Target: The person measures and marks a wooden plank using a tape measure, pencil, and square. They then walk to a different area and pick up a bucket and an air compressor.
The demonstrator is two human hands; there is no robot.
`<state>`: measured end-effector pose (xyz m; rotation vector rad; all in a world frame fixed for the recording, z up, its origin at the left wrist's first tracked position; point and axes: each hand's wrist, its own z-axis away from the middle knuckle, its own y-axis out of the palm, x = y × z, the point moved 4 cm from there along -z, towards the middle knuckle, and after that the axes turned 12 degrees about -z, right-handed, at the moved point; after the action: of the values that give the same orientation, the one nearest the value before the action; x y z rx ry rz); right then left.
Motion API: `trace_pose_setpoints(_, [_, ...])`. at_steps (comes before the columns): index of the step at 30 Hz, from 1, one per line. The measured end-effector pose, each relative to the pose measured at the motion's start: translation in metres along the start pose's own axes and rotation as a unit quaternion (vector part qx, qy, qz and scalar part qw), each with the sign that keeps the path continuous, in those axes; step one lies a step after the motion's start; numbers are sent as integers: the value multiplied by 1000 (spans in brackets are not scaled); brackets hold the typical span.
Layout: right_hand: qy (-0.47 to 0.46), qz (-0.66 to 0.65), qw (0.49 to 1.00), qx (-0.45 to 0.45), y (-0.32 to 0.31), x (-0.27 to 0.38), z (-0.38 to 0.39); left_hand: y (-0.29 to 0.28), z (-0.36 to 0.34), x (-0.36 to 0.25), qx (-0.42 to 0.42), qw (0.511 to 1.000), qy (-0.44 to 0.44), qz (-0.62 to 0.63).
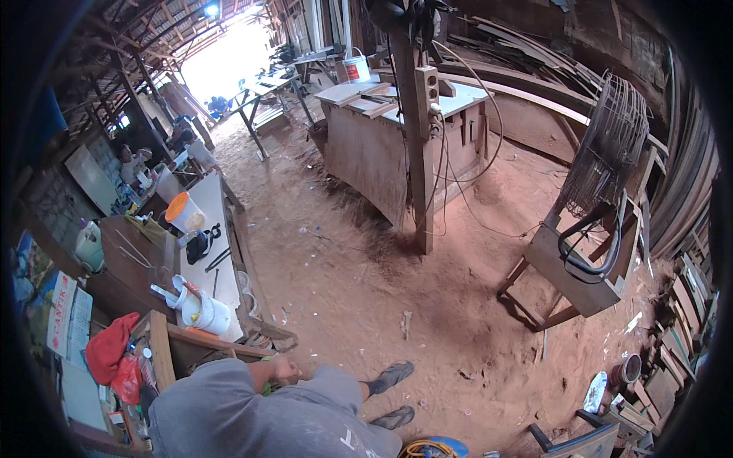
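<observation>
My left hand point(285, 370) rests by my lap, at the end of a bent arm in a grey sleeve. Its fingers look curled together; whether anything is in them is too small to make out. A bit of something green point(267, 388) shows beside the forearm. My right hand is out of the picture. Nearest to the left hand is the corner of a wooden bench point(284, 341). On that bench stand white buckets point(210, 317), a tilted bucket with an orange rim point(182, 210), a black tool point(200, 246) and dark bars point(217, 259).
A wooden post point(417, 153) with a socket strip stands before a white-topped work table point(336, 93). To the right, a caged fan point(607, 145) sits on a wooden stand point(573, 267). Scrap wood point(672, 359) lines the right edge. People point(134, 164) sit far left.
</observation>
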<state>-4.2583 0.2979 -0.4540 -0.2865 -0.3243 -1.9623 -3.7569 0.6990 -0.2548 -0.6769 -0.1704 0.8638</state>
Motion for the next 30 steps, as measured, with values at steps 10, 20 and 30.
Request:
trace_pose_setpoints(10, [15, 37, 998, 40, -8, -5, 0, 13, 44, -21, -66, 994, -78, 42])
trace_pose_setpoints(20, [28, 46, 998, 35, -11, -11, 5, 19, 49, -23, -9, 991, -107, 83])
trace_pose_setpoints(30, [37, 47, 998, -9, -37, -25, 23, 21, 44, 9, -93, 969, -119, 193])
